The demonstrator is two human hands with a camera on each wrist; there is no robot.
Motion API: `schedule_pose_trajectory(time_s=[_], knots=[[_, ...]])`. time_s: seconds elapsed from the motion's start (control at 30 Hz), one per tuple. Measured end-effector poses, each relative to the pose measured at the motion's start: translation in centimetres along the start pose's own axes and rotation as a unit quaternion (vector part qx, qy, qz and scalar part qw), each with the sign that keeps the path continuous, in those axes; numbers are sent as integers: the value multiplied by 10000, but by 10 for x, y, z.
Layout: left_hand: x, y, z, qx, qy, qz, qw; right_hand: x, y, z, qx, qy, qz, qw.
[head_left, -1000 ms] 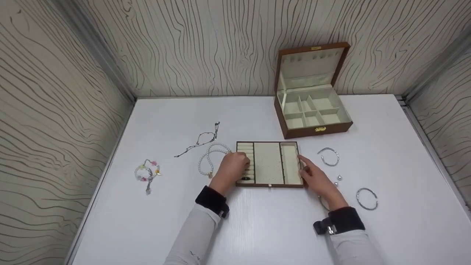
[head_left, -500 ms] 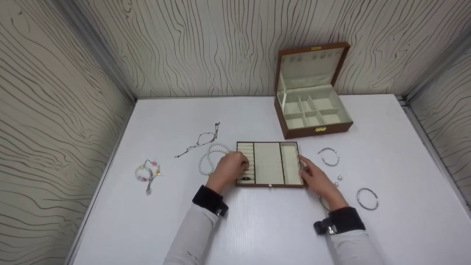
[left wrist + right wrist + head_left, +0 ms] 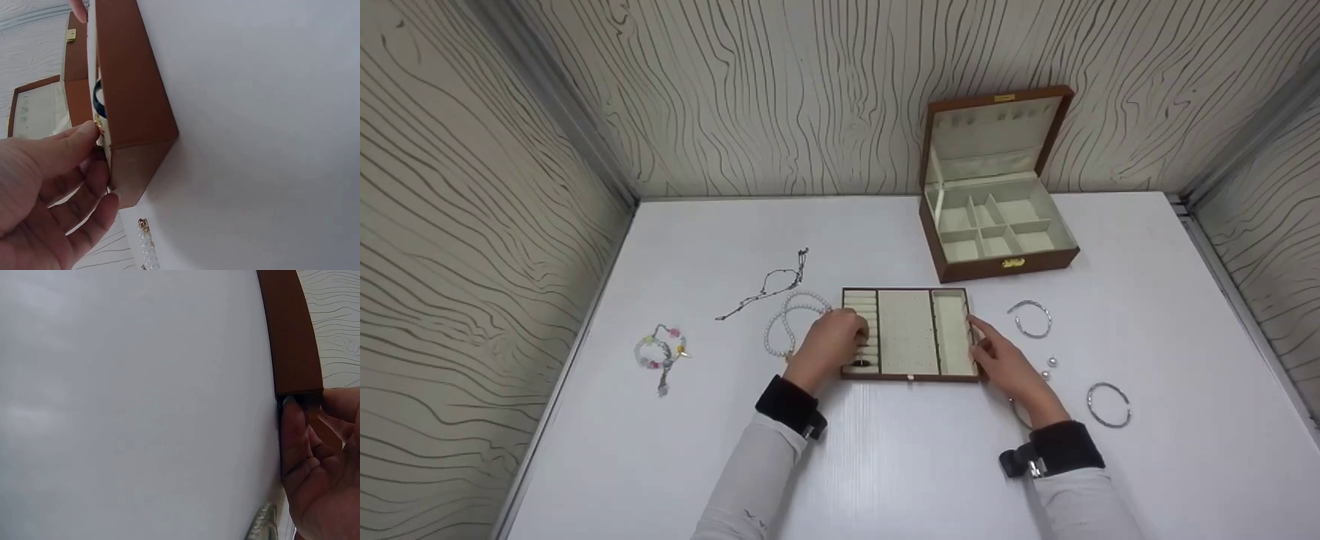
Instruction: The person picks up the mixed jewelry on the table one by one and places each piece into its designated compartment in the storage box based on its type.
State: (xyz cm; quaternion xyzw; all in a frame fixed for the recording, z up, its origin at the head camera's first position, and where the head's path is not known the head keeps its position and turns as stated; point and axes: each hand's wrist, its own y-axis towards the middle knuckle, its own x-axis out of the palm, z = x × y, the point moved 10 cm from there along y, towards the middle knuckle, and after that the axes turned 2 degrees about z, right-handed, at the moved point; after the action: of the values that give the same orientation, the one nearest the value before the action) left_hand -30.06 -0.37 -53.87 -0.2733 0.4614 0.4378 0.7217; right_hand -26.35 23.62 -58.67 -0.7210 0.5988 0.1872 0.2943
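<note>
A brown jewelry tray point(image 3: 910, 377) with cream lining lies on the table, with ring rolls on its left, a pale panel in the middle and a long slot at right. Over the ring rolls point(image 3: 861, 298), my left hand point(image 3: 831, 339) pinches a small gold ring point(image 3: 99, 122) between thumb and fingers, mostly hidden by them. A dark blue ring point(image 3: 99, 98) sits in the rolls near the front, close to my thumb. My right hand point(image 3: 1006, 367) grips the tray's right side, thumb and fingers at its wall point(image 3: 298, 343).
Behind the tray stands an open brown jewelry box point(image 3: 1005, 255) with compartments. A pearl necklace point(image 3: 769, 334), a chain necklace point(image 3: 765, 294) and a coloured bead bracelet point(image 3: 649, 352) lie left. To the right are silver bangles point(image 3: 1048, 321) and pearl earrings point(image 3: 1052, 362).
My left hand and wrist have shifted only slightly over the ring rolls. The right hand and the tray stay in place.
</note>
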Motion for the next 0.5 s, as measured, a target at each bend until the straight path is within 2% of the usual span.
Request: schedule_pose_trajectory(time_s=[0.27,0.5], knots=[[0,2,0,-27,215,171,9996,0,0,0,6,-7,8,10000],[0,3,-4,-197,235,311,9990,0,-1,-1,-77,-12,-16,10000]])
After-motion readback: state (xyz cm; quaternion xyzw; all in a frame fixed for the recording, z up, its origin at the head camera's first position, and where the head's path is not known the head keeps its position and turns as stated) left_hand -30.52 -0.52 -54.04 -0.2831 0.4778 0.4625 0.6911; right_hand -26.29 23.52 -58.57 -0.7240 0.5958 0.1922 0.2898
